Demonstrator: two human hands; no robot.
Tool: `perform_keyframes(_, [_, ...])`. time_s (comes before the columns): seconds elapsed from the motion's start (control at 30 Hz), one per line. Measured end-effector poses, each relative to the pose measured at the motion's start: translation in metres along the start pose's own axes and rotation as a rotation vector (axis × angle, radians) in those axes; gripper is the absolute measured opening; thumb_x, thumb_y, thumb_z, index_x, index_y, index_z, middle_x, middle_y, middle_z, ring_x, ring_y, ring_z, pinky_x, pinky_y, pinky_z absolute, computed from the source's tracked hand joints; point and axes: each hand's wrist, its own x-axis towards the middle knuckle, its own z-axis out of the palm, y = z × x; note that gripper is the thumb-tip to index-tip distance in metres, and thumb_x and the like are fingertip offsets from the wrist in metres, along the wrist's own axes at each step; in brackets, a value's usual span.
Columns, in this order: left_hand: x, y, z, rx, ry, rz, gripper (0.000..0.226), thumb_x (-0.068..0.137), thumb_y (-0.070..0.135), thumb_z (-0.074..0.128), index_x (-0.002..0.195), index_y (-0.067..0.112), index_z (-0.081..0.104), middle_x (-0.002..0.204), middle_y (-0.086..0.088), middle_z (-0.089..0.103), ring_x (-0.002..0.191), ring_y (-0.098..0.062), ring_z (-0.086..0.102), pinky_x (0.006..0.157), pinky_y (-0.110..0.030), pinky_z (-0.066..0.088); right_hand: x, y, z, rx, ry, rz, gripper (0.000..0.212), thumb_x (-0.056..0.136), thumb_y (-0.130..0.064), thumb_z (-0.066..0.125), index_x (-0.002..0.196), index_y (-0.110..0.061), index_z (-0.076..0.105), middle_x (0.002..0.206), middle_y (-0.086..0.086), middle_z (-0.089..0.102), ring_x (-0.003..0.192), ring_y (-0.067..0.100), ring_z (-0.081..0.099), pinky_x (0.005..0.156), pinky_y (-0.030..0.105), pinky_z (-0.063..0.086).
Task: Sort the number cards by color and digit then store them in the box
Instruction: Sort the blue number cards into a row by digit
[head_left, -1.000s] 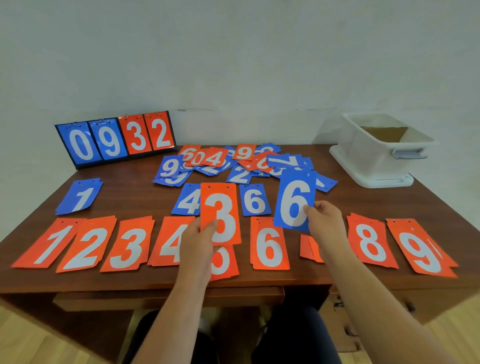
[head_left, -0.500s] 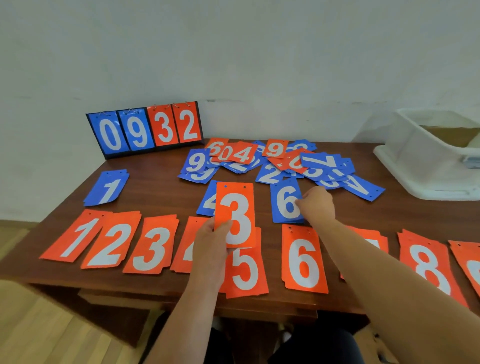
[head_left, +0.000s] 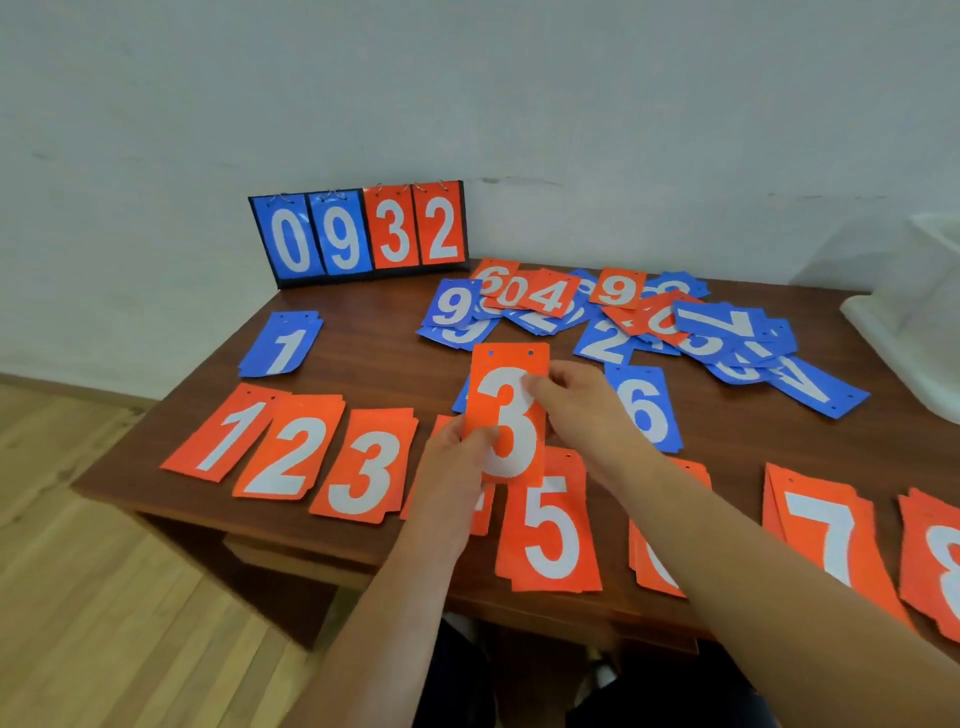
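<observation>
Step in hand: sorting orange digits. Orange 3 card (head_left: 511, 415) held upright over bench (head_left: 374, 364), centre of frame, above 5 pile (head_left: 550, 535). Left hand (head_left: 447, 467) pinches its lower edge, thumb on front. Right hand (head_left: 582, 410) pinches its right edge, fingers curled. Next move, likely: carry card left, lay flat on 3 pile (head_left: 366, 467), edges squared. Heap (head_left: 623, 317) upper right unsorted. Box (head_left: 930, 291) at right edge; storing far off.

place: plain indoor room | cues: bare white wall (head_left: 467, 93), wooden desk (head_left: 363, 364), plank floor (head_left: 78, 571)
</observation>
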Motion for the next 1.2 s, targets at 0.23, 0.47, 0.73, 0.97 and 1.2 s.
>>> perform_keyframes(0.23, [0.006,0.025,-0.076,0.304,0.073,0.227,0.043,0.085,0.021,0.073,0.121,0.035,0.054,0.104,0.001,0.067,0.096,-0.015,0.066,0.08,-0.034,0.057,0.007,-0.009,0.056,-0.064,-0.003,-0.014,0.016,0.087,-0.019,0.07,0.097,-0.009,0.064,0.079,0.008,0.07,0.058,0.017,0.062,0.054,0.032,0.051])
perform_keyframes(0.47, [0.018,0.019,-0.149,1.005,0.2,0.438,0.036,0.096,0.019,0.061,0.132,0.025,0.061,0.128,0.004,0.062,0.116,-0.012,0.056,0.09,-0.017,0.039,0.018,-0.007,0.138,-0.42,-0.071,-0.106,0.01,0.094,-0.015,0.055,0.087,-0.012,0.048,0.081,0.002,0.052,0.072,0.019,0.053,0.051,0.025,0.033])
perform_keyframes(0.73, [0.03,-0.003,-0.164,1.305,0.223,0.49,0.03,0.1,0.031,0.053,0.128,0.03,0.063,0.13,0.0,0.049,0.125,-0.015,0.04,0.102,-0.027,0.04,0.018,0.006,0.16,-0.913,-0.039,-0.179,0.029,0.096,-0.028,0.055,0.118,-0.01,0.056,0.12,0.011,0.058,0.113,0.028,0.053,0.087,0.035,0.046])
perform_keyframes(0.97, [0.049,0.017,-0.158,1.19,0.238,0.52,0.024,0.096,0.032,0.059,0.119,0.027,0.066,0.128,0.002,0.047,0.123,-0.014,0.044,0.096,-0.025,0.04,0.031,-0.005,0.141,-0.837,0.114,-0.323,0.029,0.096,-0.034,0.052,0.111,-0.01,0.053,0.115,0.009,0.052,0.106,0.025,0.05,0.085,0.035,0.046])
perform_keyframes(1.2, [0.132,0.067,-0.112,1.114,0.165,0.542,0.009,0.09,0.021,0.061,0.097,0.021,0.066,0.103,0.001,0.054,0.1,-0.017,0.055,0.082,-0.025,0.042,0.099,-0.016,0.096,-0.883,0.145,-0.322,0.028,0.092,-0.03,0.053,0.106,-0.006,0.054,0.112,0.015,0.053,0.104,0.029,0.051,0.086,0.039,0.047])
